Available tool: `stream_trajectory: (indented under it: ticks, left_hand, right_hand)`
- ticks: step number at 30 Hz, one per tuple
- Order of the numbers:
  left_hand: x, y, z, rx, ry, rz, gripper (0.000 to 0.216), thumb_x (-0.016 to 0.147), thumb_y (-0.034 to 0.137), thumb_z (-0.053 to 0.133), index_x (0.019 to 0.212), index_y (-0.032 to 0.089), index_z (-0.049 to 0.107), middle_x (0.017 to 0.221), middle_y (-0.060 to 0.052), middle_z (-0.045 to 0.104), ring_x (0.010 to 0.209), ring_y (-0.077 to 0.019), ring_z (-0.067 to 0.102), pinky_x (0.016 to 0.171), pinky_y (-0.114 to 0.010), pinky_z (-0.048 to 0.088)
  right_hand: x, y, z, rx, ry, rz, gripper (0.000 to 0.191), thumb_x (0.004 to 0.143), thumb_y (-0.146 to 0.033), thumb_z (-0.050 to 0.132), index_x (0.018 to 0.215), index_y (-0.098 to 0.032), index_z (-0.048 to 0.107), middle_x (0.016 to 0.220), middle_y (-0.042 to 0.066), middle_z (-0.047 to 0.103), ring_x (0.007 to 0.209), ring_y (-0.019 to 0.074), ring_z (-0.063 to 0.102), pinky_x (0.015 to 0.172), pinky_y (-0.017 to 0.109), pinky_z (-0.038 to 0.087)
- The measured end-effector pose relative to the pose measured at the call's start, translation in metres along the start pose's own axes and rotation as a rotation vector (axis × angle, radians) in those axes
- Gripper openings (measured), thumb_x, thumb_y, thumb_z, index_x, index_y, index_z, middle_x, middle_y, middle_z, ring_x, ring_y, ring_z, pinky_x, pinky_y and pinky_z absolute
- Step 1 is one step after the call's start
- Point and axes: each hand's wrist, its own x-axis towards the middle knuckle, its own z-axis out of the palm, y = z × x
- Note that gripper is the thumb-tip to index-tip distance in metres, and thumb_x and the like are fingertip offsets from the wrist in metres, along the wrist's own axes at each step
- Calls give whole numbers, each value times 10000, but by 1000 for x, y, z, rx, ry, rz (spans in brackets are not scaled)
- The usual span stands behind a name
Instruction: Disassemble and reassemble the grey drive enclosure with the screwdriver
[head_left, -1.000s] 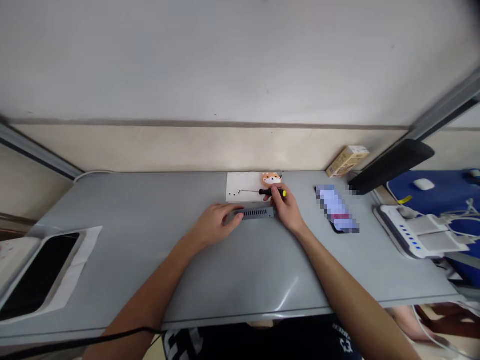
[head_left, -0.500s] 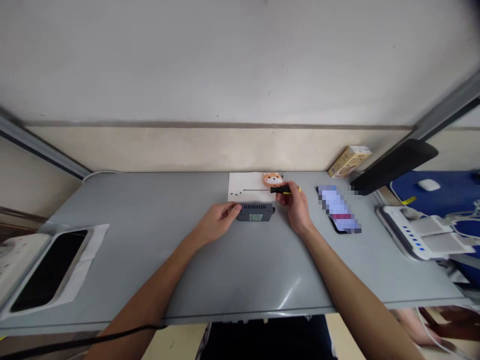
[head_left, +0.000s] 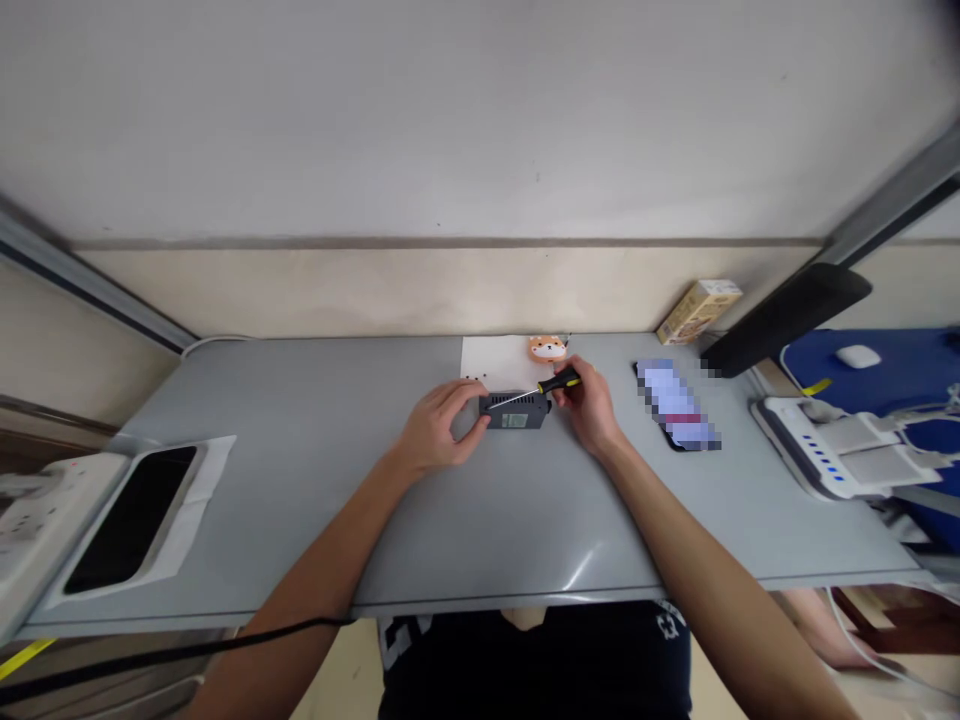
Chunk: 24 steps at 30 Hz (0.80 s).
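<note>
A small dark grey box (head_left: 514, 414) with vent slots and a pale label lies on the table. Its left end is gripped between the thumb and fingers of my left hand (head_left: 444, 428). My right hand (head_left: 589, 405) is closed on the black and yellow handle of a screwdriver (head_left: 561, 381). The thin shaft slants down to the left across the box, and its tip is at the box's left end, close to my left thumb. Behind the box lies a white sheet of paper (head_left: 491, 357) with several tiny dark screws near its front left edge.
An orange animal-face case (head_left: 547, 349) sits on the paper's right. To the right are a phone (head_left: 679, 405), a small carton (head_left: 699, 312), a long black object (head_left: 787, 318) and a white power strip (head_left: 810, 450). A dark-screened device (head_left: 131, 520) lies at left.
The screwdriver's tip has moved from over the paper down to the box's left end. My left thumb and fingers have shifted around that end. The view has tilted slightly.
</note>
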Motion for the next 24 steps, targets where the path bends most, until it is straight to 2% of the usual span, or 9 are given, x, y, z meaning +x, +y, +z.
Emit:
stream_trajectory:
  ticks: [5, 12, 18, 22, 24]
  left_hand:
    - [0, -1, 2, 8, 63, 12, 223, 896, 223, 611, 1119, 216, 601, 1145, -79, 722, 870, -174, 680, 882, -372, 567]
    - [1, 0, 3, 4, 73, 48, 125, 895, 200, 623, 1017, 225, 629, 1174, -71, 728, 1062, -196, 699, 948, -368, 560]
    - [1, 0, 2, 66, 64, 109, 106, 901, 180, 603, 974, 232, 660, 1128, -66, 737, 983, -184, 713, 902, -360, 570]
    - [1, -1, 1, 132, 51, 140, 92, 894, 171, 597, 887, 230, 668, 1126, -64, 741, 873, -173, 715, 837, -358, 578]
    - [1, -2, 2, 137, 53, 146, 100, 896, 162, 592, 858, 226, 659, 1135, -63, 739, 812, -157, 699, 809, -352, 579]
  right_hand:
    - [1, 3, 0, 59, 13, 19, 337, 923, -515, 548, 773, -222, 620, 496, -28, 490, 492, 125, 414, 505, 285, 265]
    - [2, 6, -2, 35, 11, 16, 344, 917, -539, 539, 777, -234, 616, 494, -33, 456, 497, 135, 413, 512, 287, 298]
    - [2, 2, -2, 37, 30, -11, 358, 940, -546, 510, 798, -232, 606, 534, -33, 465, 507, 129, 396, 499, 284, 272]
    - [2, 4, 0, -97, 78, -58, 374, 940, -595, 522, 878, -235, 603, 638, -22, 590, 544, 127, 437, 520, 271, 323]
    - [2, 7, 1, -185, 61, -68, 382, 933, -617, 531, 929, -241, 599, 693, -20, 636, 550, 125, 448, 527, 266, 342]
